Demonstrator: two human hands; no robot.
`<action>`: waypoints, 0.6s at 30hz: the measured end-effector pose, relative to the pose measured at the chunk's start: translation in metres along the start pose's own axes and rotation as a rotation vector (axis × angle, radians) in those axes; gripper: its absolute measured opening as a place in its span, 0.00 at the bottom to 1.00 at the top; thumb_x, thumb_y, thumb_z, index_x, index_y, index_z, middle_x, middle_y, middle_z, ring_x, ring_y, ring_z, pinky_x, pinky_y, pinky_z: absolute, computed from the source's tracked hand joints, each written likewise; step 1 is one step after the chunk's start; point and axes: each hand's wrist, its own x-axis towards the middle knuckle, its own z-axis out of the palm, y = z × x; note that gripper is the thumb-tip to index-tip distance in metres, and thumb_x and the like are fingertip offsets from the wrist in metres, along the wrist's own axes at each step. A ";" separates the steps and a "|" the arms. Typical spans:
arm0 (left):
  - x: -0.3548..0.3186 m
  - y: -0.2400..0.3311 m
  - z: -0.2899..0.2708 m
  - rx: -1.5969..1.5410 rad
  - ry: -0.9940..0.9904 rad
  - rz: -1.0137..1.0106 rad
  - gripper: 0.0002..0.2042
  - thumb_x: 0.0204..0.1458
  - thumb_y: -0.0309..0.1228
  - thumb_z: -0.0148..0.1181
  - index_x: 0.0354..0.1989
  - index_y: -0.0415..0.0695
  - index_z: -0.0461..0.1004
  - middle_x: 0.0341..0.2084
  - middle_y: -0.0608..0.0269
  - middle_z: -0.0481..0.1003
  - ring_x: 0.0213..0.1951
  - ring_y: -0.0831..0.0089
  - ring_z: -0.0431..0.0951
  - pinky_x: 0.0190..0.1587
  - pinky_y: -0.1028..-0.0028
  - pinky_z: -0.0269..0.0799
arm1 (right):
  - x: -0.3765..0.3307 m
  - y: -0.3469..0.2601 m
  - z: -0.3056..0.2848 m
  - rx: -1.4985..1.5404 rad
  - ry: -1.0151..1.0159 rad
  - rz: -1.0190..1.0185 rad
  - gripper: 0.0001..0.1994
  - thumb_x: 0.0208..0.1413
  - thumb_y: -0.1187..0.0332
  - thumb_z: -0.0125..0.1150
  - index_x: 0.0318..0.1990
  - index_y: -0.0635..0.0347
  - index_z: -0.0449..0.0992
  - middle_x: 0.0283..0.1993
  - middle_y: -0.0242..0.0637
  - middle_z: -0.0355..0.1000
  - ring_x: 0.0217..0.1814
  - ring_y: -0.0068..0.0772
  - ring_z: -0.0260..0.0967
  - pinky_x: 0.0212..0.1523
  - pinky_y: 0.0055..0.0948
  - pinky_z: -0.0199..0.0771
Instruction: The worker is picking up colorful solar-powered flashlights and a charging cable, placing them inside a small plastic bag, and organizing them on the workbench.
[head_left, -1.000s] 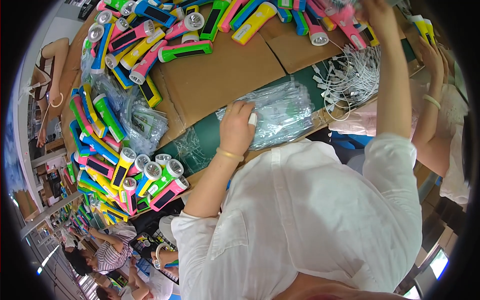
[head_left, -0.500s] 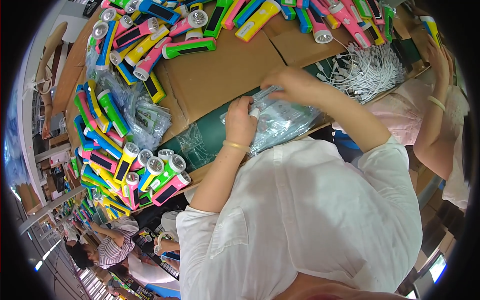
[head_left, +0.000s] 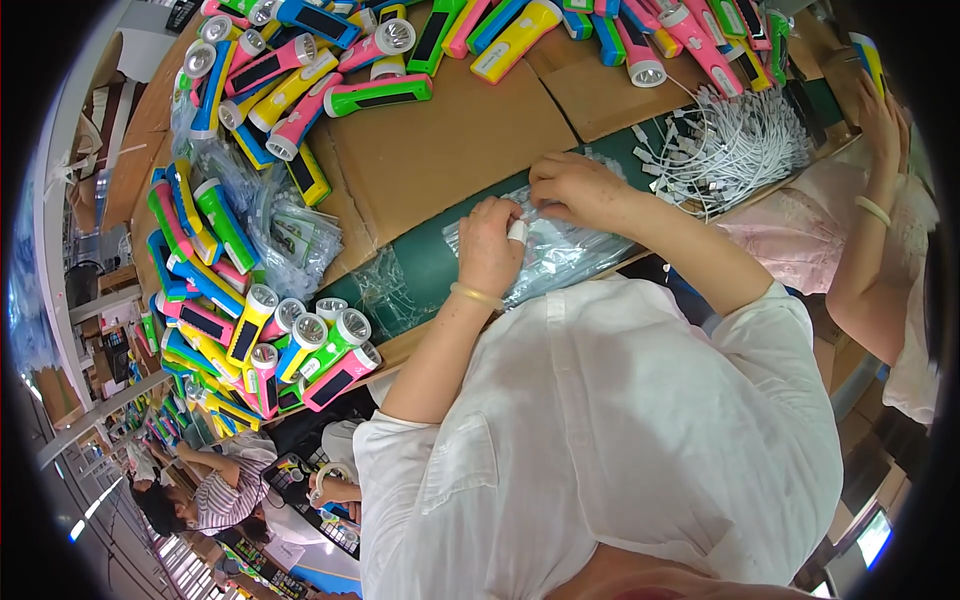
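A stack of clear plastic bags (head_left: 560, 255) lies on the green table top (head_left: 420, 270) in front of me. My left hand (head_left: 488, 255), with a bracelet at the wrist and tape on one finger, pinches the top bag at its left end. Just to the right, my right hand (head_left: 578, 188) has its fingers closed on the same bag's upper edge. The two hands almost touch. I cannot see anything inside the bag.
Brightly coloured plastic flashlights (head_left: 270, 330) are heaped along the left and across the top (head_left: 400, 40) on brown cardboard (head_left: 450, 150). A pile of white cables (head_left: 740, 145) lies at the right. A co-worker's hand (head_left: 880, 110) at far right holds a flashlight.
My right arm was stretched far out to the flashlights at the top right. It has drawn back to the bags beside my left hand, which stayed put.
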 end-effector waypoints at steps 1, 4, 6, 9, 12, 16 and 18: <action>-0.003 0.001 0.002 -0.077 0.041 0.010 0.05 0.49 0.24 0.65 0.34 0.42 0.79 0.30 0.55 0.77 0.39 0.54 0.77 0.45 0.59 0.69 | 0.001 0.001 -0.001 0.001 -0.016 -0.046 0.08 0.49 0.71 0.71 0.35 0.56 0.78 0.36 0.34 0.74 0.51 0.44 0.71 0.51 0.43 0.72; -0.005 0.005 0.001 -0.189 0.064 0.011 0.05 0.50 0.24 0.65 0.36 0.42 0.80 0.31 0.54 0.78 0.38 0.52 0.77 0.44 0.60 0.70 | -0.004 0.002 0.007 0.030 -0.046 0.002 0.07 0.50 0.67 0.70 0.34 0.56 0.79 0.36 0.35 0.75 0.50 0.43 0.73 0.49 0.41 0.71; -0.007 0.005 -0.001 -0.224 0.057 -0.004 0.05 0.51 0.24 0.65 0.36 0.42 0.80 0.32 0.54 0.78 0.38 0.51 0.78 0.43 0.60 0.71 | -0.006 0.001 0.009 0.092 -0.033 0.002 0.06 0.50 0.69 0.70 0.35 0.56 0.79 0.37 0.35 0.76 0.49 0.44 0.73 0.50 0.41 0.71; -0.013 0.000 -0.008 -0.141 0.040 0.076 0.06 0.51 0.24 0.65 0.37 0.41 0.81 0.33 0.53 0.79 0.37 0.50 0.78 0.42 0.60 0.73 | -0.007 0.004 0.004 0.167 -0.037 -0.001 0.06 0.51 0.72 0.69 0.36 0.57 0.79 0.37 0.36 0.77 0.46 0.45 0.74 0.50 0.42 0.71; -0.025 -0.003 -0.022 -0.182 0.136 0.034 0.07 0.50 0.20 0.65 0.39 0.37 0.81 0.33 0.53 0.82 0.34 0.62 0.82 0.39 0.71 0.76 | -0.010 0.014 -0.010 0.174 -0.086 0.090 0.05 0.53 0.73 0.66 0.37 0.59 0.78 0.38 0.38 0.77 0.44 0.48 0.75 0.50 0.42 0.71; -0.039 -0.005 -0.032 -0.331 0.146 -0.144 0.07 0.54 0.24 0.68 0.40 0.37 0.82 0.30 0.58 0.82 0.30 0.75 0.79 0.37 0.76 0.74 | -0.007 0.003 -0.016 0.145 0.000 0.050 0.08 0.53 0.74 0.66 0.41 0.59 0.78 0.40 0.39 0.77 0.46 0.49 0.75 0.47 0.44 0.73; -0.037 0.002 -0.034 -0.355 0.121 -0.168 0.07 0.54 0.24 0.68 0.39 0.37 0.82 0.30 0.58 0.82 0.30 0.75 0.79 0.36 0.76 0.74 | -0.002 -0.005 -0.005 0.270 0.038 -0.059 0.13 0.52 0.76 0.67 0.46 0.57 0.79 0.43 0.39 0.76 0.48 0.50 0.74 0.47 0.45 0.74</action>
